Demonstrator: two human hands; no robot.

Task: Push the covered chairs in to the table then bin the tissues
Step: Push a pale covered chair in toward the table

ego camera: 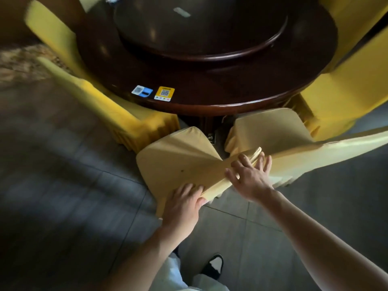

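The left hand (184,204) curls over the near end of the backrest top of a pale yellow fabric-covered chair (178,160). The right hand (249,177) presses on its far end, fingers spread and straight, clasping nothing. The top edge runs diagonally between them. Ahead of both hands, the seat points at the dark brown round wooden table (210,97), its front near the rim.

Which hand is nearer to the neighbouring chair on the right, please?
Right. The right hand rests beside the neighbouring chair; the left hand grips the near chair farther left.
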